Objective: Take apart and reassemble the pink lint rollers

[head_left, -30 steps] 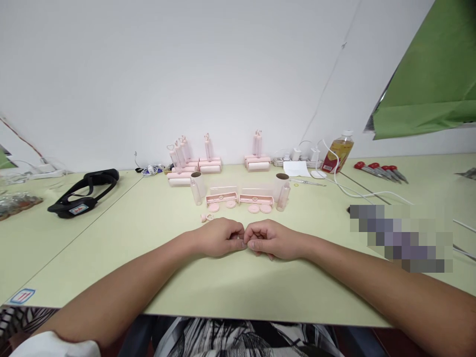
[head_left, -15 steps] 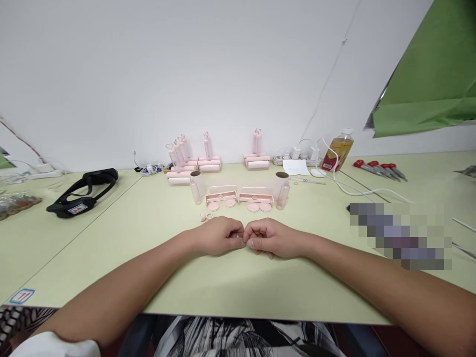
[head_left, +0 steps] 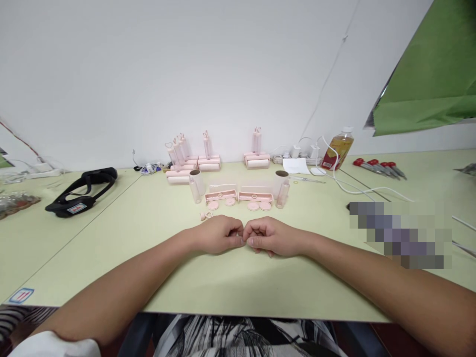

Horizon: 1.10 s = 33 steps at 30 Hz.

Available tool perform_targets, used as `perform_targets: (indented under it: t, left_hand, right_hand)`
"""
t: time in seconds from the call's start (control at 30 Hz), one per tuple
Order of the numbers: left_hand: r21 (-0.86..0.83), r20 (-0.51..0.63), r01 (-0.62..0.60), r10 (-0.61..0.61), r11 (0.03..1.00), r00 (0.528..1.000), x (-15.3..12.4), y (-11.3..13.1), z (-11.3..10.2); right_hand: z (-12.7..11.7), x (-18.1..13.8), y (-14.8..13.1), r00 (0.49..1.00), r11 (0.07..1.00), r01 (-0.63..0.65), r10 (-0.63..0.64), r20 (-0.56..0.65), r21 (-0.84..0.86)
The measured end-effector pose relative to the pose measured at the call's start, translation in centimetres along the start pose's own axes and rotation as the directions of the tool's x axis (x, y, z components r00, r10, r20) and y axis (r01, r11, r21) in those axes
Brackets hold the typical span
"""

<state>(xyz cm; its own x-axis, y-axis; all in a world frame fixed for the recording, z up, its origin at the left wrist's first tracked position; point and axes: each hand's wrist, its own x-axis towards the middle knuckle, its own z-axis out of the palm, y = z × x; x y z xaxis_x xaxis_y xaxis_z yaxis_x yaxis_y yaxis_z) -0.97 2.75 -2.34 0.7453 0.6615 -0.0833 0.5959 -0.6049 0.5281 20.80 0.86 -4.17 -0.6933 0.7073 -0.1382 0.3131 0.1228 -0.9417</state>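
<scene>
My left hand [head_left: 222, 235] rests on the table with its fingers loosely curled and nothing showing in them. My right hand [head_left: 273, 237] is curled the same way, and the fingertips of both meet in the middle. Just beyond the left hand lies a small pale pink cap with a heart-shaped loop [head_left: 206, 215]. Farther back are two open pink cases, a left case [head_left: 221, 197] and a right case [head_left: 255, 198], with clear lids raised. Several round pink discs [head_left: 265, 206] lie in front of them. A clear pink tube [head_left: 283, 194] stands beside the right case.
Paper rolls with brown cores [head_left: 281, 174] stand beside the cases. Pink rollers [head_left: 258, 162] and heart-topped tubes [head_left: 207, 145] line the wall. A black head strap [head_left: 82, 192] lies left; a drink bottle [head_left: 337, 149], white cables [head_left: 357, 192] and red-capped markers [head_left: 379, 168] are right.
Both hands stay in place, curled together. The whole view has shifted very slightly; nothing on the table has moved.
</scene>
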Motion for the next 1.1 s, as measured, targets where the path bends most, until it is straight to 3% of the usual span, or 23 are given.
perform_targets:
  t: [1.1]
  left_hand:
    - [0.009, 0.007, -0.007, 0.007, 1.000, 1.000, 0.10, -0.15, 0.07]
  right_hand:
    - [-0.03, -0.02, -0.01, 1.000, 1.000, 0.005, -0.005, -0.005, 0.002]
